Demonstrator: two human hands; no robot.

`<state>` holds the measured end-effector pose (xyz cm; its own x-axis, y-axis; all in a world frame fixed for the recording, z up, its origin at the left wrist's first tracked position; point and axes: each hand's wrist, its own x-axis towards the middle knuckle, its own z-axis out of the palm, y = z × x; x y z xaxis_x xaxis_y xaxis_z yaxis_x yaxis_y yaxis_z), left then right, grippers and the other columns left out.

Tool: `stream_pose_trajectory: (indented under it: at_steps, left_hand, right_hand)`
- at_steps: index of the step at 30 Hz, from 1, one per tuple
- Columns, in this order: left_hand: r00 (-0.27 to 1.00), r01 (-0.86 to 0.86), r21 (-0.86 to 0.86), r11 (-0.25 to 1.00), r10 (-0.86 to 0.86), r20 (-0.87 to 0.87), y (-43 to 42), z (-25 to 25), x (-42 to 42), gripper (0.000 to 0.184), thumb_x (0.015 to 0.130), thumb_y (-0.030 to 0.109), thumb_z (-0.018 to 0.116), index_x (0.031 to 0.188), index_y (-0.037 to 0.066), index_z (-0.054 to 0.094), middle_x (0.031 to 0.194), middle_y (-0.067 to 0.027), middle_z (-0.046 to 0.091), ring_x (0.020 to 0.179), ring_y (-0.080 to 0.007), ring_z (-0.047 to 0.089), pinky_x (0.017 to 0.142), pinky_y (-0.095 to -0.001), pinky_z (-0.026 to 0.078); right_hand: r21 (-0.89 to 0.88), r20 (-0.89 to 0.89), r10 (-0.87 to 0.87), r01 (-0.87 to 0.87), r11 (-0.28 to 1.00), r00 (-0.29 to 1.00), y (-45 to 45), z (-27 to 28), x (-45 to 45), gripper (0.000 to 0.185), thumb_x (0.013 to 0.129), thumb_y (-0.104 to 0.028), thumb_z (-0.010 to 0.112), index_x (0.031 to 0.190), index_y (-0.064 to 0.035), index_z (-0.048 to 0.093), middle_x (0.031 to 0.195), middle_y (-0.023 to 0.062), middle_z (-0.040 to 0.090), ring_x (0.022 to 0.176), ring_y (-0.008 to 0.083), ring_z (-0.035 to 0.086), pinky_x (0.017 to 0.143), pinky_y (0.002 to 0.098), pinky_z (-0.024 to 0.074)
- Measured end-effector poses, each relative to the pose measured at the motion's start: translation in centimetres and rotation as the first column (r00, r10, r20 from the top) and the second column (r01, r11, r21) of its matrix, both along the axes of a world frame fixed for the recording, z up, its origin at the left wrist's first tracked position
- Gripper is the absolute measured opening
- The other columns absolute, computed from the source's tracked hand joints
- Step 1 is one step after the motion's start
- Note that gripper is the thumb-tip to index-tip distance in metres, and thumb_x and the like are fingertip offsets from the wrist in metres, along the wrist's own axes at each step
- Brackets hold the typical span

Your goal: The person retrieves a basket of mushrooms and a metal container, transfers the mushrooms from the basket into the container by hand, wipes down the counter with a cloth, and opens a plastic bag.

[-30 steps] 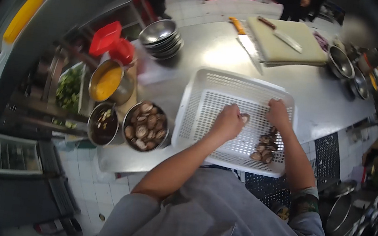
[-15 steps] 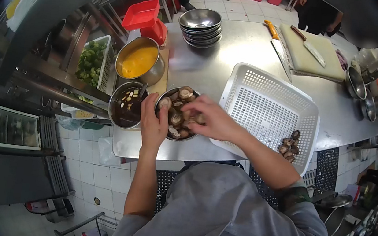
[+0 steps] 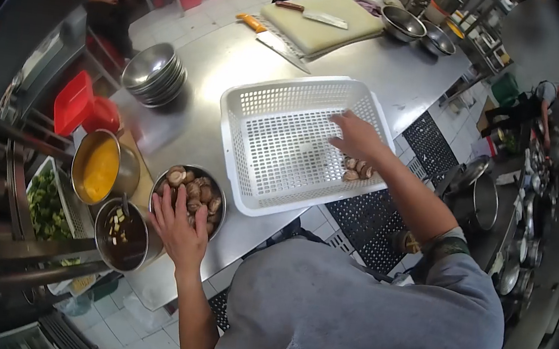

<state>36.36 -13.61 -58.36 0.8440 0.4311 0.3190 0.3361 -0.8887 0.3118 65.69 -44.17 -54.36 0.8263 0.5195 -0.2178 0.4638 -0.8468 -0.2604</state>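
My left hand [image 3: 179, 223] lies spread over the near edge of a metal bowl of mushrooms [image 3: 198, 191], touching its rim or contents. Over the right part of a white perforated basket [image 3: 277, 139] hovers my right hand [image 3: 357, 139], its fingers apart and nothing visible in them. Several brown mushrooms [image 3: 357, 170] lie in the basket's right near corner, just below that hand. Left of the mushroom bowl stand a pot of dark liquid with pale pieces [image 3: 120, 233] and a pot of orange liquid [image 3: 100, 168].
Stacked metal bowls [image 3: 155, 75] stand at the back left by a red container [image 3: 73, 104]. At the back are an orange-handled knife [image 3: 275, 43] and a cutting board [image 3: 326, 23] with another knife. More bowls [image 3: 403, 23] sit beyond. A person [image 3: 543, 102] is at far right; others stand behind the table.
My right hand has moved from the mushroom bowl to above the basket and opened. My left hand stays by the bowl, fingers spread. The view has swung right.
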Motion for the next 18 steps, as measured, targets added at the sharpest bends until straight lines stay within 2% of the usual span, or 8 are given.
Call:
stream_pose_trajectory:
  at_steps: [1,4,5,8,9,11,14,18]
  left_hand:
    - [1.0,0.004,0.008,1.0,-0.004,-0.003,0.1,-0.3,0.2,0.055,0.094,0.039,0.063,0.14,0.012,0.055,0.154,-0.0166,0.042,0.145,-0.0434,0.031,0.118,-0.0634,0.017]
    - [0.999,0.036,-0.027,0.999,-0.035,0.03,0.3,-0.7,1.6,0.053,0.093,0.038,0.064,0.138,0.012,0.058,0.153,-0.0162,0.042,0.145,-0.0431,0.031,0.118,-0.0631,0.016]
    - [0.998,0.053,-0.033,0.998,-0.052,0.036,0.4,-0.9,2.4,0.052,0.093,0.038,0.065,0.137,0.011,0.059,0.153,-0.0161,0.042,0.145,-0.0432,0.031,0.118,-0.0636,0.016]
    - [0.997,0.066,-0.011,0.998,-0.065,0.052,0.7,-0.9,4.7,0.049,0.092,0.036,0.066,0.134,0.011,0.061,0.152,-0.0159,0.043,0.144,-0.0436,0.032,0.117,-0.0655,0.016]
    - [0.995,0.055,0.003,0.998,-0.055,0.078,0.4,-1.0,5.5,0.048,0.092,0.036,0.067,0.133,0.011,0.062,0.152,-0.016,0.044,0.143,-0.0439,0.032,0.116,-0.0662,0.016]
    - [0.988,0.045,0.012,0.999,-0.046,0.145,-0.6,-0.1,6.6,0.046,0.09,0.034,0.069,0.129,0.01,0.064,0.149,-0.0161,0.047,0.142,-0.0449,0.033,0.115,-0.0682,0.016]
    - [0.978,0.198,0.001,0.98,-0.197,0.068,-3.1,2.5,8.0,0.043,0.091,0.031,0.068,0.128,0.01,0.065,0.148,-0.0164,0.048,0.144,-0.0447,0.031,0.116,-0.067,0.014]
    - [0.97,0.2,0.055,0.978,-0.19,-0.152,-6.8,1.5,8.9,0.05,0.087,0.035,0.072,0.13,0.01,0.064,0.147,-0.0158,0.049,0.146,-0.0442,0.027,0.117,-0.0684,0.01]
  right_hand:
    - [-0.114,-0.013,-0.017,0.015,0.993,1.0,-2.8,-2.4,1.3,0.065,0.077,-0.024,0.074,0.137,-0.0093,0.055,0.131,0.0222,0.056,0.115,0.0389,0.062,0.099,0.0451,0.0512]
    - [-0.274,-0.035,0.118,-0.122,0.954,0.992,-6.0,-5.3,1.8,0.074,0.072,-0.025,0.076,0.141,-0.0118,0.052,0.134,0.0236,0.053,0.115,0.0405,0.061,0.098,0.046,0.0517]
    - [-0.221,0.058,0.157,-0.141,0.965,0.986,-6.1,-6.8,1.9,0.072,0.07,-0.026,0.079,0.137,-0.0144,0.056,0.132,0.0218,0.054,0.114,0.0389,0.062,0.096,0.0453,0.0529]
    - [-0.147,-0.08,0.173,-0.183,0.972,0.982,-5.9,-8.3,4.3,0.067,0.068,-0.026,0.081,0.131,-0.0139,0.062,0.128,0.0198,0.055,0.113,0.0376,0.062,0.094,0.0445,0.0533]
    - [-0.072,-0.09,0.141,-0.148,0.986,0.986,-5.9,-7.3,4.1,0.056,0.069,-0.022,0.08,0.121,-0.0115,0.066,0.122,0.0181,0.057,0.11,0.0365,0.063,0.092,0.0439,0.0538]
    - [-0.085,-0.07,0.129,-0.134,0.987,0.989,-6.3,-8.0,4.9,0.052,0.07,-0.02,0.079,0.119,-0.0103,0.066,0.119,0.0183,0.058,0.108,0.0365,0.064,0.091,0.0442,0.054]
    - [-0.057,-0.03,0.164,-0.166,0.985,0.986,-6.1,-8.6,5.0,0.039,0.074,-0.016,0.075,0.111,-0.0087,0.067,0.115,0.0187,0.058,0.104,0.036,0.065,0.09,0.0447,0.0542]
    - [-0.106,-0.07,0.184,-0.19,0.976,0.98,-6.6,-8.4,5.5,0.032,0.074,-0.014,0.073,0.105,-0.0071,0.067,0.115,0.019,0.057,0.105,0.0367,0.064,0.089,0.0446,0.054]
